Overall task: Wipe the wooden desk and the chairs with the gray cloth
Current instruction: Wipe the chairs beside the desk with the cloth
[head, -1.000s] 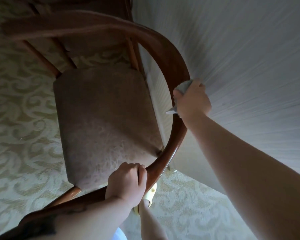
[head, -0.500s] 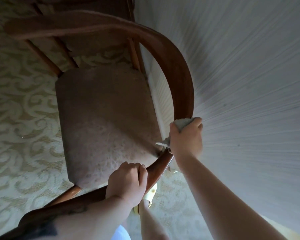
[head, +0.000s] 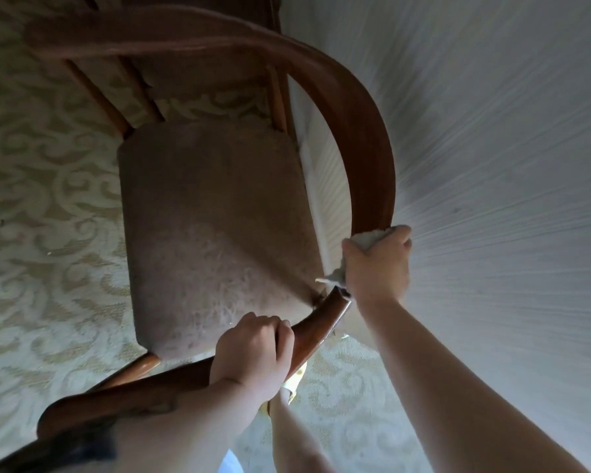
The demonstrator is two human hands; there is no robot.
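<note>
The person stands over a wooden chair point(head: 338, 97) with a curved, bent-wood rail that sweeps round from the back into the arm, and a brownish upholstered seat point(head: 215, 233) inside it. The right hand point(head: 377, 264) is wrapped round the rail on the side next to the wall, fingers curled, clutching the gray cloth point(head: 369, 238) against the wood; the cloth shows above the knuckles and a pale corner of it sticks out below the thumb, towards the seat. The left hand point(head: 253, 351) grips the same rail nearer the person, fingers closed over the top of it, with nothing else in it. The chair stands on a pale carpet point(head: 41, 233) with a swirling pattern, close beside a white ribbed wall point(head: 492, 148). A bare leg point(head: 297, 435) and a bit of a yellow slipper point(head: 296, 378) show below the rail
</note>
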